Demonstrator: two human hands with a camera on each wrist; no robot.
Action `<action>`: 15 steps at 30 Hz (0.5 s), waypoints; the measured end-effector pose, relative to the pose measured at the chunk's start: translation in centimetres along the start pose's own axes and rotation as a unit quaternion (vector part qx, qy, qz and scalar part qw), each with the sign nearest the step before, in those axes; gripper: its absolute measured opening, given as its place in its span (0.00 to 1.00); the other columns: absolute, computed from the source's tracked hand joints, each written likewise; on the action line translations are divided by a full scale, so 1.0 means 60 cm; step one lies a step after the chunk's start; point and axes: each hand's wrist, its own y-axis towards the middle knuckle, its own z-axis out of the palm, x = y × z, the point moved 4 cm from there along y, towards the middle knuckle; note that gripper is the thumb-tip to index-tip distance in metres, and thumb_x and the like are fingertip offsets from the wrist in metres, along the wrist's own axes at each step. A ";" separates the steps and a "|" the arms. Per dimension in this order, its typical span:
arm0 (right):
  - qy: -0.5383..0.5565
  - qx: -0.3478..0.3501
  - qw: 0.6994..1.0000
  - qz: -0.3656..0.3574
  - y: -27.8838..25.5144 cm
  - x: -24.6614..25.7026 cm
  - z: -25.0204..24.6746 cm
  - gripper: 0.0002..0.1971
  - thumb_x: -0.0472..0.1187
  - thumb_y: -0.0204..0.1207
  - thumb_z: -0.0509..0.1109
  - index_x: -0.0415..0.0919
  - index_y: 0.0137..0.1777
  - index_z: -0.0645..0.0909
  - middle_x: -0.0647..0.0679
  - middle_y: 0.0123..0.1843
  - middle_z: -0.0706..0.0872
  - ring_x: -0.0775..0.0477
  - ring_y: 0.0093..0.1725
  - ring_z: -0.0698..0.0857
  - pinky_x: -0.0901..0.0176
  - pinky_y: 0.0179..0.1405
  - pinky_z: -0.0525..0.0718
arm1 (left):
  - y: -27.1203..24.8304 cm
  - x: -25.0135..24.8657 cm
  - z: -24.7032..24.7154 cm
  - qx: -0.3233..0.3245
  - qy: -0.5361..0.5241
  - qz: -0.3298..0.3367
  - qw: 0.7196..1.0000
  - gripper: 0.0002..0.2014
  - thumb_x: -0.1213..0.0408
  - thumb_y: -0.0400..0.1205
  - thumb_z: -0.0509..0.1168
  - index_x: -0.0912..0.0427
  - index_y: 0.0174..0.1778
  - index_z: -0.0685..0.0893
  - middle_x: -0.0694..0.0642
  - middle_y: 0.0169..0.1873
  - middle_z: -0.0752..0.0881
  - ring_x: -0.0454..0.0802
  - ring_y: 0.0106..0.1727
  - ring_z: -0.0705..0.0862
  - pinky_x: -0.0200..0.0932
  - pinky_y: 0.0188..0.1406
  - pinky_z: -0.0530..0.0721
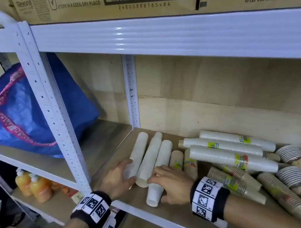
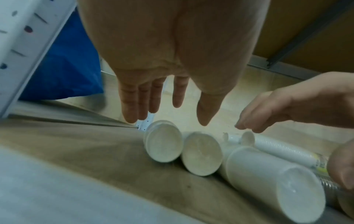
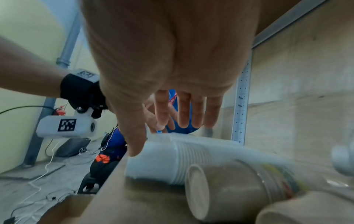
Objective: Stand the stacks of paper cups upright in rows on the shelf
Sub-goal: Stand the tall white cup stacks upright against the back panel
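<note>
Three white cup stacks (image 1: 148,156) lay flat side by side on the shelf (image 1: 130,199), pointing toward 1 o'clock. The left hand (image 1: 116,178) hovered at their 9 o'clock, fingers (image 2: 132,103) straight and spread, holding nothing. The right hand (image 1: 172,182) rested over the nearest stack, fingers loosely extended, gripping nothing. Further stacks (image 1: 232,152) lay heaped at 3 o'clock.
</note>
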 end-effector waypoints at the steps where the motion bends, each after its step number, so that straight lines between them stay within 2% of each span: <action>1: -0.011 0.011 1.000 -0.007 0.005 0.003 0.010 0.31 0.44 0.72 0.73 0.49 0.75 0.71 0.48 0.71 0.71 0.45 0.71 0.71 0.48 0.70 0.72 | -0.001 0.001 0.002 0.003 -0.008 -0.010 1.000 0.31 0.47 0.78 0.67 0.44 0.77 0.67 0.48 0.72 0.74 0.50 0.65 0.80 0.46 0.61 0.80; 4: -0.043 0.020 0.999 -0.026 0.011 0.015 0.029 0.28 0.43 0.71 0.74 0.47 0.72 0.74 0.46 0.71 0.71 0.43 0.70 0.70 0.46 0.69 0.73 | -0.005 0.003 0.012 0.016 -0.019 -0.037 0.999 0.33 0.47 0.78 0.68 0.45 0.78 0.66 0.50 0.73 0.73 0.53 0.68 0.79 0.48 0.64 0.79; 9: -0.082 0.011 0.996 -0.042 0.012 0.019 0.045 0.26 0.38 0.69 0.72 0.44 0.68 0.75 0.43 0.72 0.71 0.41 0.70 0.70 0.46 0.67 0.73 | -0.011 0.007 0.026 0.024 -0.034 -0.065 0.997 0.33 0.47 0.77 0.68 0.43 0.78 0.65 0.51 0.71 0.75 0.55 0.67 0.79 0.52 0.64 0.79; 15: -0.108 -0.014 0.993 -0.048 0.018 0.027 0.052 0.22 0.35 0.68 0.70 0.41 0.64 0.77 0.41 0.67 0.74 0.38 0.66 0.72 0.44 0.62 0.75 | -0.013 0.000 0.033 -0.003 -0.044 -0.069 0.997 0.32 0.55 0.77 0.70 0.47 0.77 0.67 0.53 0.69 0.78 0.55 0.65 0.81 0.49 0.61 0.81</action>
